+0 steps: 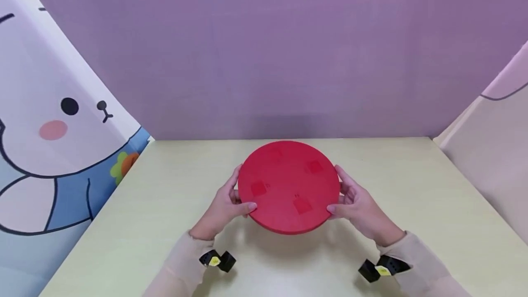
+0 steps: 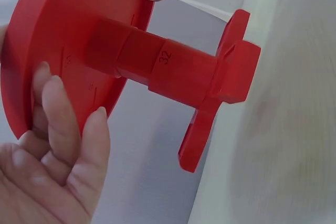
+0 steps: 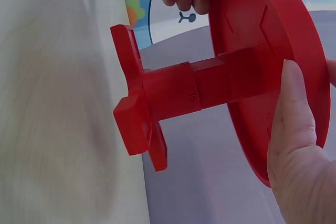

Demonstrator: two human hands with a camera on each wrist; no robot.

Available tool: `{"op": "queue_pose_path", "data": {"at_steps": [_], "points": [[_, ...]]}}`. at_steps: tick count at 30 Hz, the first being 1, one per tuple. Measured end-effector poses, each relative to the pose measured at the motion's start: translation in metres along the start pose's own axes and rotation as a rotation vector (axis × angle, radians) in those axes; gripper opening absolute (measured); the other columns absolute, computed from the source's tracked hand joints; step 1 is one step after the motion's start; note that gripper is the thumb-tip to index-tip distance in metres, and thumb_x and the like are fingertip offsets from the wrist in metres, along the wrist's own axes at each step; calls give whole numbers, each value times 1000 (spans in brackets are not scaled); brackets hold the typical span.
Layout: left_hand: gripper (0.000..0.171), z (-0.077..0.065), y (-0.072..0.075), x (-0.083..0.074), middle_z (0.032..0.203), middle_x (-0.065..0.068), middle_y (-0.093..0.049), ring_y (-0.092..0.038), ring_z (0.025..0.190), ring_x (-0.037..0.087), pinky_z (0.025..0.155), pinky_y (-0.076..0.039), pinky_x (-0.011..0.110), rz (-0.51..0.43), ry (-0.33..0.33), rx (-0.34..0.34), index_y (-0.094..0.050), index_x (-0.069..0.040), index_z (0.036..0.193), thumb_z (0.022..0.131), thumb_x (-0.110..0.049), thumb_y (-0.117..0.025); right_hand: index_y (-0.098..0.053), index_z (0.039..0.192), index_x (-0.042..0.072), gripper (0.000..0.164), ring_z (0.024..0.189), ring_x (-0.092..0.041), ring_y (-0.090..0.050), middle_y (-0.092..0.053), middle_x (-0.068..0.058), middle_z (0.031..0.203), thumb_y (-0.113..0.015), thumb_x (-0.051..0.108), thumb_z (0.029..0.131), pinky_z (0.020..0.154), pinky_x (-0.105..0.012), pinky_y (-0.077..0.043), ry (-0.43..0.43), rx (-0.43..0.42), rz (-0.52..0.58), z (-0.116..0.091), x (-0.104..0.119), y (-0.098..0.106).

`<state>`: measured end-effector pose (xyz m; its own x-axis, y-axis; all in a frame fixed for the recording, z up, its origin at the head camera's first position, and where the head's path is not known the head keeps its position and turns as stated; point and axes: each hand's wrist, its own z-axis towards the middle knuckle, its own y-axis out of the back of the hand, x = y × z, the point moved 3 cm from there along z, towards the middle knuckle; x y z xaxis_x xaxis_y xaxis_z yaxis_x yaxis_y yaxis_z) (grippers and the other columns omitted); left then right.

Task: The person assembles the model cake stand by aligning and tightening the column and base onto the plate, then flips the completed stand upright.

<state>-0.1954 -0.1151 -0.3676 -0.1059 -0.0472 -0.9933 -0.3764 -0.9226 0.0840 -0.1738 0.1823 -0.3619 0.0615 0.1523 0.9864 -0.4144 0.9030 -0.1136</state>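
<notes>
Head view: one round red plastic disc (image 1: 288, 186) is held above a pale yellow-green tabletop (image 1: 412, 187), roughly at centre, with bare table on both sides & in front. It is gripped at opposite rim edges: left hand (image 1: 224, 205) w/ thumb on top & fingers curled under, right hand (image 1: 359, 205) likewise. The purple back wall (image 1: 264, 49) is well apart from the disc; a cartoon-rabbit panel (image 1: 53, 118) closes the left edge.

Wrist views: one stepped red square-section stem (image 2: 157, 61) is seen under the disc, ending in one cross-shaped red foot (image 2: 220, 87). "32" is read on the stem in the left wrist view; digits like "35" (image 3: 192, 97) in the right wrist view.
</notes>
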Motion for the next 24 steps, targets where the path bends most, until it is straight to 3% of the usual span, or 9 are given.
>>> {"op": "queue_pose_path", "data": {"at_steps": [5, 13, 24], "points": [[95, 2, -2, 4, 82, 5, -66, -57, 62, 11, 64, -52, 26, 9, 12, 29, -7, -10, 155, 86, -16, -72, 5, 152, 4, 95, 105, -17, -61, -42, -18, 125, -62, -10, 86, 77, -39, -54, -13, 4, 4, -2, 1, 3], [95, 2, 0, 4, 83, 7, -66, -57, 62, 11, 65, -51, 26, 19, 32, 13, -6, -9, 155, 86, -12, -71, 6, 152, 2, 94, 104, -18, -62, -46, -13, 121, -61, -10, 86, 77, -37, -55, 10, 37, 35, 4, 0, 3], [93, 4, 1, 12, 86, 8, -66, -57, 65, 12, 64, -51, 25, 23, 67, 27, -7, -11, 155, 86, -10, -70, 6, 152, 3, 95, 105, -18, -62, -45, -13, 122, -62, -8, 87, 78, -36, -54, -26, 34, 58, 3, -11, 4]]}}
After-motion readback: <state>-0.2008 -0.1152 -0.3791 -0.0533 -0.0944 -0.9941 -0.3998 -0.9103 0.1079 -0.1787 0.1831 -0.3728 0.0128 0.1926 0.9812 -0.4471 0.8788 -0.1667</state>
